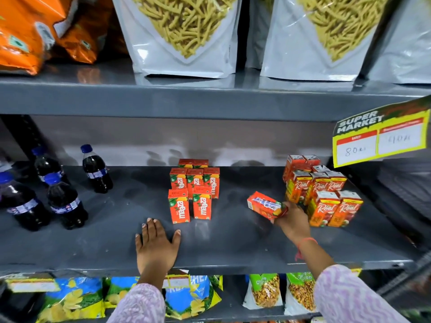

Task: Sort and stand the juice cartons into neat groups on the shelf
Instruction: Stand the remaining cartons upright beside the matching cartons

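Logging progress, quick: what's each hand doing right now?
Left hand: open, flat on the shelf, holding nothing.
Right hand: closed on a tilted juice carton.

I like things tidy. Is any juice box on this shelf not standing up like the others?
Yes, one carton is tipped on its side, held in the right hand between the two groups. The Maaza cartons and Real cartons stand upright.

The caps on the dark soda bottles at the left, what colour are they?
Blue caps on the dark soda bottles, clearest in the head view.
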`<state>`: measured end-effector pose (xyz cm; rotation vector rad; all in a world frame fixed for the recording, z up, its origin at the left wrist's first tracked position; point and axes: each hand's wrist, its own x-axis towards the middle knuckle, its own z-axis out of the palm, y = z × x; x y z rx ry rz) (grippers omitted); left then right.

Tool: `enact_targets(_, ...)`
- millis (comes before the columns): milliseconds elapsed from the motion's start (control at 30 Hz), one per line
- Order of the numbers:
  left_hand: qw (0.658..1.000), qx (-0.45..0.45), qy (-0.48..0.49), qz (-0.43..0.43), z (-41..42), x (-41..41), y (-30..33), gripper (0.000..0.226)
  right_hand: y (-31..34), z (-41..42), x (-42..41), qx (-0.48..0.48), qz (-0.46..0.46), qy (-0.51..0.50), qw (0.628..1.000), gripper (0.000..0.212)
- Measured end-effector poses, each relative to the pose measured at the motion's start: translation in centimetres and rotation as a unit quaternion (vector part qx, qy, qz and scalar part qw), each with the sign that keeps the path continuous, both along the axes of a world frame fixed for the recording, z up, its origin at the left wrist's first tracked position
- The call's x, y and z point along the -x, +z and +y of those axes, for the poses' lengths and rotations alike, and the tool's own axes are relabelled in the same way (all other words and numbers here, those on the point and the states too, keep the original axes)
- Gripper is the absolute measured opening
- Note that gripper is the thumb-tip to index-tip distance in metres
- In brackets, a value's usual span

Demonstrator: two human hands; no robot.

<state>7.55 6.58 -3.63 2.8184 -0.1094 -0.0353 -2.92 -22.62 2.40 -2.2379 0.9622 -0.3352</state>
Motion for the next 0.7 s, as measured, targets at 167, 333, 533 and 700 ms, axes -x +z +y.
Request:
enact_targets(167,1.0,0.004,0.003,-0.006,0.0,0.1,-0.1,0.078,3.7,-0.2,-2.6,0.135,0.002,0.144,0.98,0.044)
enact_targets(333,1.0,0.008,0.005,-0.008,0.0,0.1,0.0,0.079,7.5,1.6,-5.9,0.235,0.06,0.33,0.912,0.045)
enact_targets(533,1.0,0.006,0.006,-0.006,0.0,0.2,0.2,0.078,9.1,4.3,-8.4,0.278,0.074,0.432,0.855,0.041)
enact_targets(700,1.0,0.005,0.006,-0.003,-0.1,0.3,0.3,0.078,8.0,5.4,-9.1,0.24,0.101,0.471,0.843,0.042)
